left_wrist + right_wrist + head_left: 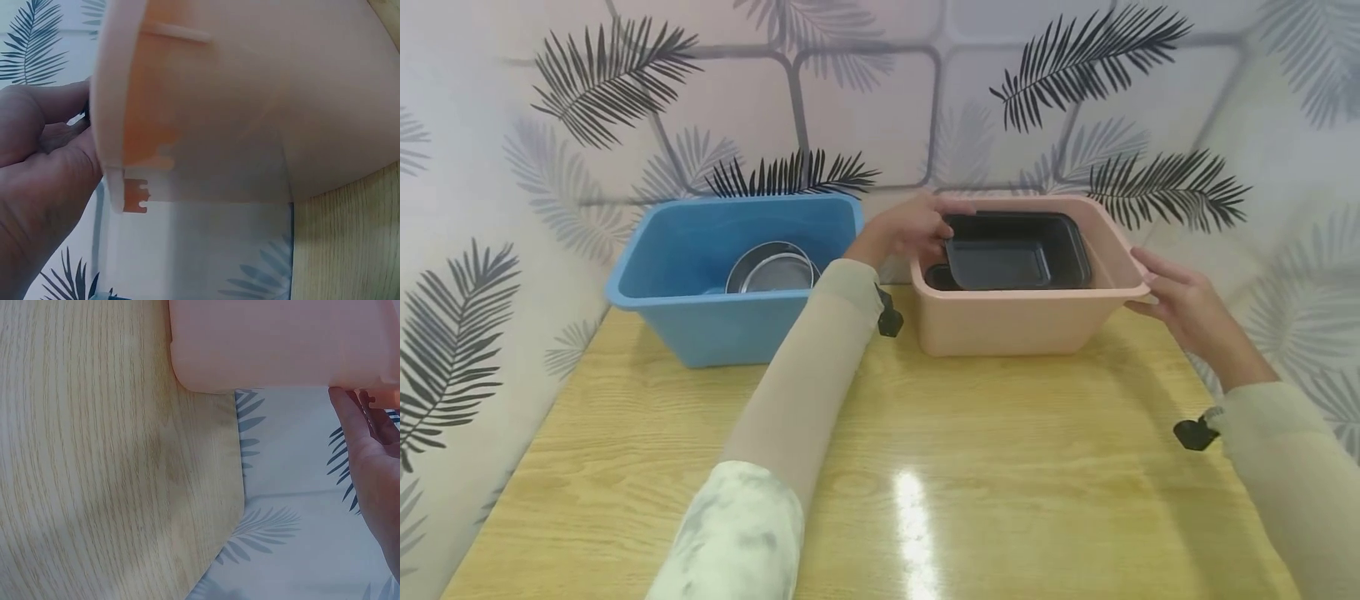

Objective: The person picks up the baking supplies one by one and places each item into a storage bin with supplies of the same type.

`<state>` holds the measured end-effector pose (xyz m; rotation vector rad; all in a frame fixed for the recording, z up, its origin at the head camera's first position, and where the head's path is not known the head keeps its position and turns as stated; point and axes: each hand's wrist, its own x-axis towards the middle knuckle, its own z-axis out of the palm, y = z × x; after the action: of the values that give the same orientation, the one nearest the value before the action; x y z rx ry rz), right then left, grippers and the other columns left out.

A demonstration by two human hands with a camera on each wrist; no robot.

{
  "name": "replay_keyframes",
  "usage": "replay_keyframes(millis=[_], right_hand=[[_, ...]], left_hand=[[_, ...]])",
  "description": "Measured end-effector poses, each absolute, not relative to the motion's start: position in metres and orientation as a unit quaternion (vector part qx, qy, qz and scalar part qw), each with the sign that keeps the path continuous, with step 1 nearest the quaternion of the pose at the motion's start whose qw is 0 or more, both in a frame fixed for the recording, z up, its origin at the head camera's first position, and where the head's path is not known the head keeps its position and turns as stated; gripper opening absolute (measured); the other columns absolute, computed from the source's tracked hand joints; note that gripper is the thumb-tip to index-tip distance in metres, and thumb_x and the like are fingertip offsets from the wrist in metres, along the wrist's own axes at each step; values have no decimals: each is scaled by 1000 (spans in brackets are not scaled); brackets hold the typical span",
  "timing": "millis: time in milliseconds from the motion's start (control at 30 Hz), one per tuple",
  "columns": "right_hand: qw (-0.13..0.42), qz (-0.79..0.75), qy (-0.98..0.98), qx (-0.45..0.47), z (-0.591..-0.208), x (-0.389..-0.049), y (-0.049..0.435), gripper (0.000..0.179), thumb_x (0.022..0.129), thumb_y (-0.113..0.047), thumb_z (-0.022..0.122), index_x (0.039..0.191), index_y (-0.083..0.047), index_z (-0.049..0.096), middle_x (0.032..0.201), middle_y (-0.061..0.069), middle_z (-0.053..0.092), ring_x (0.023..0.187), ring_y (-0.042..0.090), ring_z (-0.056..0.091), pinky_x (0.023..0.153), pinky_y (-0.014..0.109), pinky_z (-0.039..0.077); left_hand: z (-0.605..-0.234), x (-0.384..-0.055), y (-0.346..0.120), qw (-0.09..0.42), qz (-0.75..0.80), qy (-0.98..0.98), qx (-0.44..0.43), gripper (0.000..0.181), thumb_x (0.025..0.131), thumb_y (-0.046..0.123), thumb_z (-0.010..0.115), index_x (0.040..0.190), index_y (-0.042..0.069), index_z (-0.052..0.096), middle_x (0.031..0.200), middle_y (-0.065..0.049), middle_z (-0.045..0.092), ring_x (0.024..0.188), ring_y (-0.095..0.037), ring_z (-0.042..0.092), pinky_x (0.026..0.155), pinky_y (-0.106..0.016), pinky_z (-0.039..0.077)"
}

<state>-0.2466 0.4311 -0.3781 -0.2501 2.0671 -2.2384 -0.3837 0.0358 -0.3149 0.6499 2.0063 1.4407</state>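
At the left end of the pink bin, my left hand reaches over the rim and pinches the near-left edge of a black rectangular container. That container sits tilted inside the bin, with a smaller dark item partly hidden beside it. In the left wrist view the bin's rim hides the fingertips of the left hand. My right hand holds the bin's right end at the rim. In the right wrist view, the right hand's thumb lies under the rim against the bin's wall.
A blue bin stands to the left, with round metal containers inside. Both bins rest at the back of the wooden table, against a leaf-patterned wall covering. My left forearm crosses in front of the blue bin.
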Motion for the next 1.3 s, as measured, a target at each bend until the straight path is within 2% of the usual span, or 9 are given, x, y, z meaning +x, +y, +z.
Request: replay_keyframes(millis=[67,300,500,567,633,733,800,1000,1300], right_hand=[[43,-729,678,-83,-380,-246,432,58,107,-7,46,158,-1,20,169,9,17,119,0,59,88,21,59],[41,-733,673,-87,-383,-245,433,58,107,-7,46,159,-2,22,168,4,23,120,0,60,89,22,59],[46,-733,673,-89,-382,-246,432,58,107,-7,45,160,-3,20,169,8,16,121,0,59,89,22,58],[46,-730,677,-87,-381,-246,431,59,107,-8,45,160,-4,20,169,8,15,121,-1,59,89,21,58],[45,-723,684,-84,-381,-247,431,59,107,-10,46,160,-5,20,169,7,16,121,-2,58,89,20,58],[46,-718,690,-79,-380,-247,430,60,107,-11,47,161,-6,21,169,4,17,121,-2,58,89,20,58],[47,-714,694,-76,-380,-247,429,60,107,-13,48,161,-7,21,169,3,18,120,-3,58,89,19,58],[48,-709,700,-69,-380,-246,428,61,107,-15,48,161,-8,21,170,3,16,120,-3,57,88,19,58],[40,-695,715,-65,-377,-246,430,60,107,-16,50,160,-7,23,168,3,23,116,-5,60,88,16,57]], left_hand=[[-319,-386,39,294,533,754,247,63,96,-15,39,154,10,43,85,-13,54,51,-14,30,54,-31,34],[-323,-390,50,264,474,800,257,60,96,-10,39,151,11,48,138,-18,51,53,-10,37,54,-27,39],[-323,-392,53,251,450,823,240,59,97,-9,38,149,15,51,148,-15,47,61,-13,36,56,-24,38],[-324,-392,53,246,467,819,228,58,97,-10,38,148,13,52,150,-13,48,73,-15,48,65,-23,46],[-325,-391,54,241,489,812,210,56,98,-8,41,149,13,51,153,-10,47,96,-20,59,83,-24,53],[-326,-390,54,250,543,782,176,53,101,-5,44,152,12,47,158,-8,43,140,-23,46,114,-37,45],[-326,-390,54,258,569,765,158,53,103,-2,45,154,14,44,160,-8,40,148,-24,37,120,-44,37],[-325,-390,52,262,616,721,177,54,103,-2,45,156,9,38,162,-13,35,149,-29,35,123,-49,30],[-321,-385,45,257,679,663,182,57,104,-2,47,158,10,33,161,-17,36,148,-31,37,119,-47,37]])
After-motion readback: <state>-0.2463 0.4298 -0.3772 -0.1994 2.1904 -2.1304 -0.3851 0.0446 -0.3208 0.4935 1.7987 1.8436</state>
